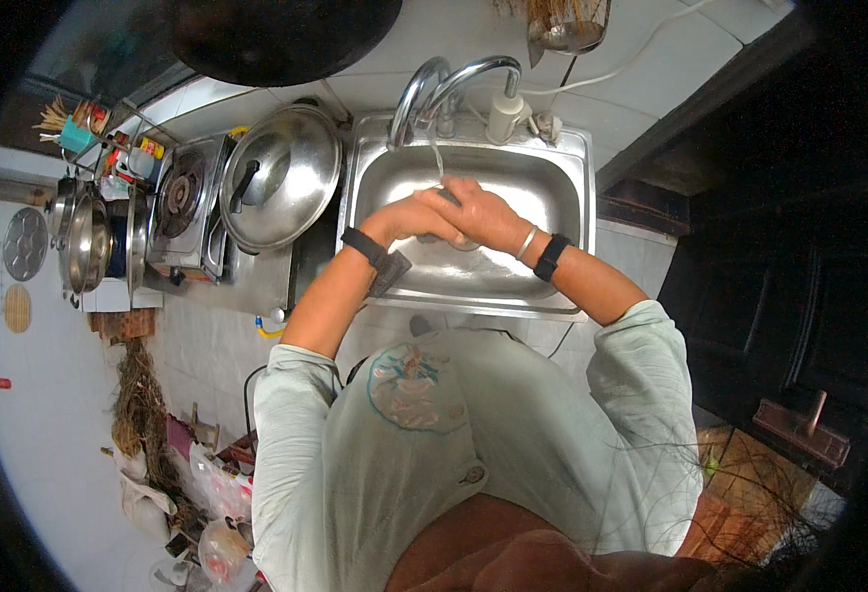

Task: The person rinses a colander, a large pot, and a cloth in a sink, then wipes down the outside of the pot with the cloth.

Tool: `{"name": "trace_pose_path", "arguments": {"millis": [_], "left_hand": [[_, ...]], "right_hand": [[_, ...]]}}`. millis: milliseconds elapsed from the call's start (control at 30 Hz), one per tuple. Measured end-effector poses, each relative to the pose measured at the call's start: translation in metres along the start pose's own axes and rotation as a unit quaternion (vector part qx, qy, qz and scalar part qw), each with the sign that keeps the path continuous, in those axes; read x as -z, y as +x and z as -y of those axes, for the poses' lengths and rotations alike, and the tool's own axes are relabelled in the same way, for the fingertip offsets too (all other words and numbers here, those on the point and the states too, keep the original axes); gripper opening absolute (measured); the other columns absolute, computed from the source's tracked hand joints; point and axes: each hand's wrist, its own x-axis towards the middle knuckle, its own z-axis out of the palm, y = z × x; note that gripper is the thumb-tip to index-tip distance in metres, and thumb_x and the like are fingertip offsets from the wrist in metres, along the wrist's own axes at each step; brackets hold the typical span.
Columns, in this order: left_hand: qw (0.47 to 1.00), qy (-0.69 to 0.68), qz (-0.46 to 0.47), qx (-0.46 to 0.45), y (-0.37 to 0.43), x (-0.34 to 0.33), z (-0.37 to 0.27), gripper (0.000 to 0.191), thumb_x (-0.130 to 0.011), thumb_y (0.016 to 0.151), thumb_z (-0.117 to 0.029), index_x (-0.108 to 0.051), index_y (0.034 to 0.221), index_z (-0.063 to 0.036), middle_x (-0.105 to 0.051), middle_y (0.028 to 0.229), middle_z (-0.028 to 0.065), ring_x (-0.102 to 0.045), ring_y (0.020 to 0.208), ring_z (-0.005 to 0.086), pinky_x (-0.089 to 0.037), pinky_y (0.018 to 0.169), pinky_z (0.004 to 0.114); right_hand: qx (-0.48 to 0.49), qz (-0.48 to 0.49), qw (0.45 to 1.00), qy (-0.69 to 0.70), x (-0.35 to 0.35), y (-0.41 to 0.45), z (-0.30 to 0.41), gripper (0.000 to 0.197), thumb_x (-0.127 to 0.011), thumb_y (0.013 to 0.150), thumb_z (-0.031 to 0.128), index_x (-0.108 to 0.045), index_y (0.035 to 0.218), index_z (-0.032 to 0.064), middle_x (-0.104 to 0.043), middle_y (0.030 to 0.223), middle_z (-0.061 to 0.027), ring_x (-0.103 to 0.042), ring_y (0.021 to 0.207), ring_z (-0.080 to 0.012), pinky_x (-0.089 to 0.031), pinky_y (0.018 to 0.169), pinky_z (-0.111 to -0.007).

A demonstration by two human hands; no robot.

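Observation:
Over the stainless steel sink (pixel 530 285), my left hand (pixel 423 217) and my right hand (pixel 487 216) press together, the right lying partly over the fingers of the left. A thin stream of water (pixel 437 155) from the curved chrome faucet (pixel 397 111) falls onto or just beside them. Small grey patches show between and below my hands; whether they are a held thing or the sink's drain, I cannot tell. My palms are hidden. A dark strap circles each wrist, and a light bangle sits on the right one.
A second chrome spout (pixel 489 65) curves toward a white cylinder (pixel 505 118) behind the basin. Left of the sink stands a large domed steel lid (pixel 282 177), with a gas stove (pixel 184 189) beyond it. A dark wok (pixel 278 37) hangs at the top.

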Motion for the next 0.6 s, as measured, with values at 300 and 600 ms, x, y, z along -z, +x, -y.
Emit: {"name": "trace_pose_path", "arguments": {"millis": [300, 600], "left_hand": [[0.932, 0.298, -0.185, -0.090, 0.019, -0.016, 0.005, 0.034, -0.069, 0.053, -0.018, -0.057, 0.080, -0.0013, -0.059, 0.076, 0.0166, -0.057, 0.073, 0.0295, -0.045, 0.066, 0.033], [0.840, 0.433, -0.313, -0.099, 0.025, -0.036, 0.014, 0.040, -0.068, 0.060, -0.021, -0.048, 0.091, -0.0032, -0.058, 0.076, 0.0151, -0.057, 0.074, 0.0317, -0.047, 0.065, 0.038]], "right_hand": [[-0.137, 0.094, 0.982, -0.086, -0.007, 0.006, -0.002, 0.020, -0.053, 0.068, 0.006, -0.048, 0.086, -0.0025, -0.054, 0.072, -0.0177, -0.058, 0.061, -0.0309, -0.047, 0.048, -0.037], [-0.214, 0.088, 0.973, 0.007, -0.029, -0.003, -0.018, 0.017, -0.055, 0.065, 0.008, -0.051, 0.078, -0.0016, -0.056, 0.069, -0.0211, -0.057, 0.064, -0.0351, -0.046, 0.055, -0.040]]}}
